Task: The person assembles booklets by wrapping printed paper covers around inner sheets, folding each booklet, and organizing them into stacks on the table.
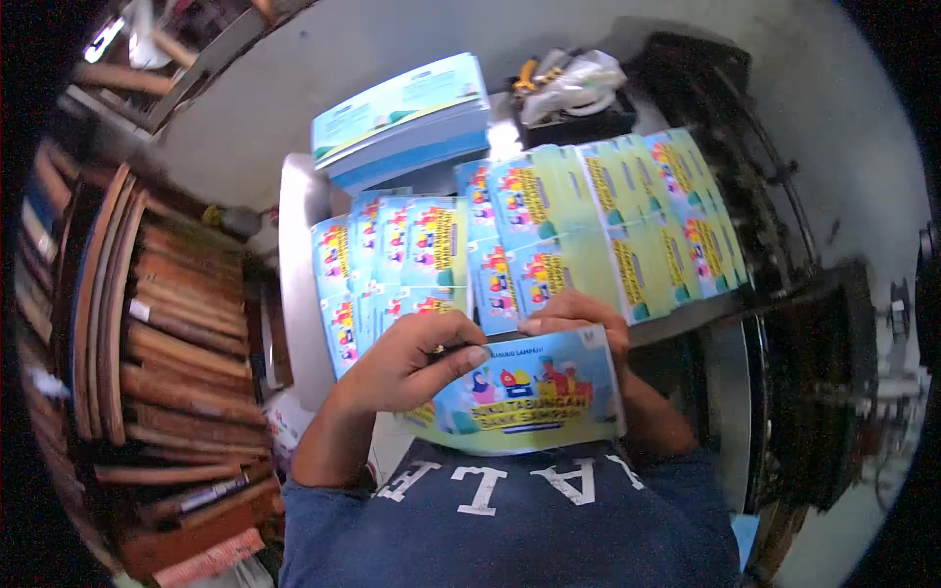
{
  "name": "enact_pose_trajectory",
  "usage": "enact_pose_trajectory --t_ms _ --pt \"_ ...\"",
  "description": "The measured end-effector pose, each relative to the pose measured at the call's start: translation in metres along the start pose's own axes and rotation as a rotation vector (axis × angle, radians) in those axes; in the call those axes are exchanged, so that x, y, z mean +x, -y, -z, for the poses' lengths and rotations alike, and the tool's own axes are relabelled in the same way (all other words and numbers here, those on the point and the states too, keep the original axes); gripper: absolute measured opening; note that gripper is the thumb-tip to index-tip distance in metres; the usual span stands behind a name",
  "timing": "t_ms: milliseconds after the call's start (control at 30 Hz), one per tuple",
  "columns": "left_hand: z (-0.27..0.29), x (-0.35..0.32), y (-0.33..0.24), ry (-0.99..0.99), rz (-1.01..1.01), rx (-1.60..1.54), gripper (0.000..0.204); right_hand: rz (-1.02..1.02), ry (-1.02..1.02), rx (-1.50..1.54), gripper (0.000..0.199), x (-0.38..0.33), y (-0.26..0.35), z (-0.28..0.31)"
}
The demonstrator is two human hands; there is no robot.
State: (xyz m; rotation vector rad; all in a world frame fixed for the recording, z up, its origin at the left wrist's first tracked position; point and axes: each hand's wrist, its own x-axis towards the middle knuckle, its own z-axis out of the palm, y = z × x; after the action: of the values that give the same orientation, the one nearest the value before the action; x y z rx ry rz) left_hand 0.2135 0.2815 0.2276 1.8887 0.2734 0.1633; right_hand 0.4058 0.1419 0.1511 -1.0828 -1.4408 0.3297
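Observation:
Close to my chest I hold a printed sheet (529,423), blue and yellow-green with cartoon figures and yellow lettering; whether it is a single sheet or a thin booklet I cannot tell. My left hand (417,361) pinches its upper left edge between thumb and curled fingers. At the top edge, my right hand (576,316) grips the same sheet, its lower part hidden behind it. Just beyond my hands, overlapping rows of matching printed sheets (573,211) fan out over a metal-edged table (297,255). Another overlapping group (423,230) lies on the left.
A tall stack of blue-and-white printed sheets (402,113) stands at the table's back. Beside it, a clear plastic bag (583,88) rests on a dark box. Shelves of long brown slats (186,333) flank me on the left; dark machinery (730,137) stands on the right.

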Motion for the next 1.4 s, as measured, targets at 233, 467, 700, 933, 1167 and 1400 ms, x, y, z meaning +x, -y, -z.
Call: enact_pose_trajectory --t_ms 233,467,700,933,1167,1400 --pt "-0.035 0.037 0.004 0.321 0.037 0.065 0.014 -0.49 -0.659 0.92 0.022 -0.08 0.023 -0.043" --pt "-0.092 0.038 0.005 0.736 0.224 -0.012 0.014 -0.03 -1.178 -0.617 0.014 -0.113 0.09 -0.027" --pt "-0.18 0.03 -0.027 0.688 -0.184 0.152 0.011 -0.751 -0.773 -0.673 0.022 -0.27 0.135 -0.05" --pt "-0.334 -0.017 -0.002 0.522 -0.439 0.219 0.015 -0.682 -1.198 0.138 0.048 -0.376 0.215 -0.099" --pt "-0.49 -0.102 0.002 0.738 -0.438 0.137 0.03 -1.361 -1.626 -0.464 0.041 -0.542 0.361 -0.065" --pt "-0.486 -0.101 0.042 0.857 -0.245 0.317 0.028 -1.843 -0.894 -1.479 0.058 -0.733 0.301 -0.054"
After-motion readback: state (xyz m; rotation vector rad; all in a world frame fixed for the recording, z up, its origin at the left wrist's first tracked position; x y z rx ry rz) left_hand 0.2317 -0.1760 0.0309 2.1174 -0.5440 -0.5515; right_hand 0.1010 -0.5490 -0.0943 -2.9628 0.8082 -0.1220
